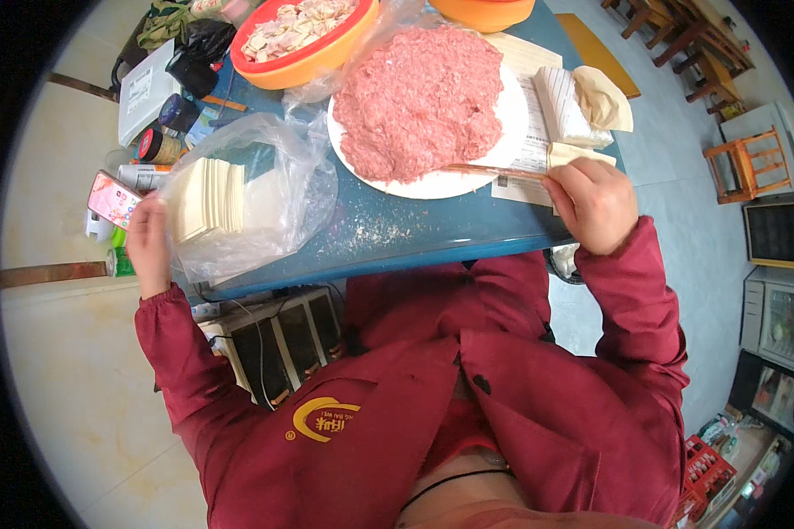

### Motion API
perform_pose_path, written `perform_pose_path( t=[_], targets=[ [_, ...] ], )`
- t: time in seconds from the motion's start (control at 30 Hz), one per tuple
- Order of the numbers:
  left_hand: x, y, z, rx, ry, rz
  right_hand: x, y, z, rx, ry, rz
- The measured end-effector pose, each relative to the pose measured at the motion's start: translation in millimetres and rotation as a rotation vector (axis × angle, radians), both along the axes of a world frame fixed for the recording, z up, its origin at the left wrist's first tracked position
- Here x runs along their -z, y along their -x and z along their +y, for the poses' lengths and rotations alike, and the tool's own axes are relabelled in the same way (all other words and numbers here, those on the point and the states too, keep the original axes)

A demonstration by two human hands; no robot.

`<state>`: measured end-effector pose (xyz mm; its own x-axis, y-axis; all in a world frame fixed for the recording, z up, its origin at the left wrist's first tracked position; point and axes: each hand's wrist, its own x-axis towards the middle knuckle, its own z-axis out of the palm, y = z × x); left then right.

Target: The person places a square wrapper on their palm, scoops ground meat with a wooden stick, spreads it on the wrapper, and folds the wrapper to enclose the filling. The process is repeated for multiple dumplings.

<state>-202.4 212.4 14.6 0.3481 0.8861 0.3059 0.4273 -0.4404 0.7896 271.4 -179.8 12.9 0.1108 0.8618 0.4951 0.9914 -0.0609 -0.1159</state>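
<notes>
A broad mound of raw minced meat point(423, 99) covers most of a white round plate point(517, 109). My right hand point(592, 202) grips a thin brown stick point(503, 172), whose far end rests against the lower edge of the meat. On the left, a stack of pale square dough wrappers point(208, 198) stands in an opened clear plastic bag point(304, 192). My left hand point(149, 244) is slightly blurred at the bag's left side. Close behind its fingers is a lit smartphone point(114, 198); whether the hand holds it I cannot tell.
An orange basin with a red inner basket point(304, 73) holds folded dumplings or wontons. Jars point(159, 145) and a white box point(147, 92) crowd the left side. At right, a tissue pack point(566, 109) lies on printed paper. Loose flour dusts the blue table point(377, 231).
</notes>
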Motion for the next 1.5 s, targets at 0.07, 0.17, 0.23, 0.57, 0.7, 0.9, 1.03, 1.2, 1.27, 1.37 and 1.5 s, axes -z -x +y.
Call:
perform_pose_path(
  t=[0.07, 0.17, 0.23, 0.57, 0.7, 0.9, 1.03, 1.2, 1.27, 1.37, 1.5],
  targets=[
    [-20.2, -19.9, -12.5, 0.089, 0.212, -0.477, -1.1, -5.4, 8.1, -0.028, -0.022, -0.132],
    [-38.2, -21.8, -30.8, 0.292, 0.476, -0.942, 5.2, -11.8, 24.4, -0.122, -0.013, -0.145],
    [-33.6, -23.5, -43.3, 0.632, 0.728, -1.165, 10.7, -12.8, 29.2, -0.131, 0.015, -0.135],
    [-5.1, -90.1, -145.6, 0.699, 0.997, -1.319, 26.4, -22.9, 33.5, -0.205, 0.089, 0.012],
    [13.4, -105.9, -163.7, 0.568, 1.196, -1.371, 22.6, -15.0, 32.7, -0.183, 0.183, 0.128],
    [15.0, -162.2, -203.5, 0.455, 1.454, -1.238, 21.0, 38.0, 18.0, -0.200, 0.191, 0.636],
    [17.9, -194.4, -205.3, 0.719, 1.522, -1.288, 27.3, 88.5, 40.3, -0.158, -0.318, 0.241],
    [0.9, -212.4, -203.0, 0.632, 1.377, -1.325, 32.1, 87.9, 27.9, -0.342, -0.197, 0.397],
    [9.8, -213.2, -216.0, 0.792, 1.328, -1.316, 26.4, 90.9, 29.1, -0.211, -0.019, 0.762],
    [9.1, -214.7, -221.6, 0.797, 1.352, -1.306, 29.6, 88.8, 34.6, -0.075, -0.027, 1.111],
    [5.0, -209.2, -214.5, 0.752, 1.400, -1.305, 41.9, 81.2, 31.8, -0.097, -0.037, 1.388]
  ],
)
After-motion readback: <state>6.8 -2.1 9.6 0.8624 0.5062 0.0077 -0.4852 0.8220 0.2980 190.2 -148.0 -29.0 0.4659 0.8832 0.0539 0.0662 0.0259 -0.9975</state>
